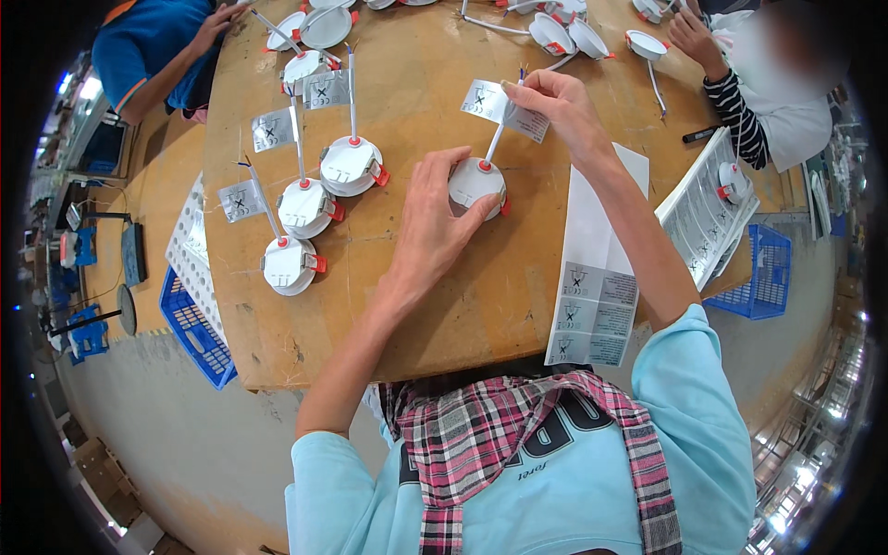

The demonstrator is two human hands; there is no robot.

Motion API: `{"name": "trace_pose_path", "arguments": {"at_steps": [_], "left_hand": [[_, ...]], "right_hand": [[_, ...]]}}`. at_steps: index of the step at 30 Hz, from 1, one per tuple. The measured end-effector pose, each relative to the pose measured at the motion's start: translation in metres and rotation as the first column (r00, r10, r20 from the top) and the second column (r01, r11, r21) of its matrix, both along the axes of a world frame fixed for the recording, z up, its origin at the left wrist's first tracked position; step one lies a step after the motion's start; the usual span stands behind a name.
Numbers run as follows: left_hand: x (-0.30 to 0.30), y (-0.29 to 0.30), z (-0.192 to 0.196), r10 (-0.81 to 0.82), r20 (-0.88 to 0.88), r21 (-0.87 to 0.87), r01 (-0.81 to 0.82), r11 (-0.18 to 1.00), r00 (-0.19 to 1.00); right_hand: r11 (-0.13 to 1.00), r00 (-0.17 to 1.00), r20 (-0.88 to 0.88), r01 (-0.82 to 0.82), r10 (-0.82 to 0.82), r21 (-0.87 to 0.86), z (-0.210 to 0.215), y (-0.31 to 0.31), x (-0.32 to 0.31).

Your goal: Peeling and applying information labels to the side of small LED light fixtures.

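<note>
The round white lamp [474, 187] sits within the curled grip of the left hand [431, 211], the nearer one, its white cable [495, 146] slanting away rightward from it to the silver label [484, 98] pinched by the right hand [564, 109].

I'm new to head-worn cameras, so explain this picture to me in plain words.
There is no machine here: a person works with bare hands, and a wide fisheye camera on the head looks down, bending straight edges. On the brown table, to the left, three white fittings have silver tags on their cables; a label sheet lies to the right, and more fittings lie beyond. The left fingers hold another fitting, while the right fingers pinch the silver label on its cable.
</note>
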State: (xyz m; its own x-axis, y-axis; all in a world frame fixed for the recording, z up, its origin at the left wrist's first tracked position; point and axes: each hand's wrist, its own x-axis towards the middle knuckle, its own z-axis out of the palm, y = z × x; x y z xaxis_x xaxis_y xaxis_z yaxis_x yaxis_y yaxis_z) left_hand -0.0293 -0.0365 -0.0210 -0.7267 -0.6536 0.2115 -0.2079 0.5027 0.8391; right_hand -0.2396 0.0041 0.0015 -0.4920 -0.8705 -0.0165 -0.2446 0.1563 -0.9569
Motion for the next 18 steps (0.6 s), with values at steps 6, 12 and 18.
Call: {"name": "trace_pose_path", "arguments": {"at_steps": [6,12,18], "left_hand": [[0.004,0.009,-0.003,-0.014,-0.01,-0.008,0.014,1.0,1.0],[0.004,0.012,0.002,-0.048,0.01,0.007,0.048,0.999,0.999],[0.008,0.015,0.003,-0.099,0.02,0.018,0.098,0.995,0.995]], "right_hand": [[0.966,0.979,-0.018,-0.195,0.201,0.169,0.011,0.008,-0.005],[0.933,0.952,0.017,-0.302,0.304,0.194,0.017,0.014,-0.006],[0.959,0.963,0.069,-0.265,0.259,0.099,0.012,0.023,-0.007]]}}
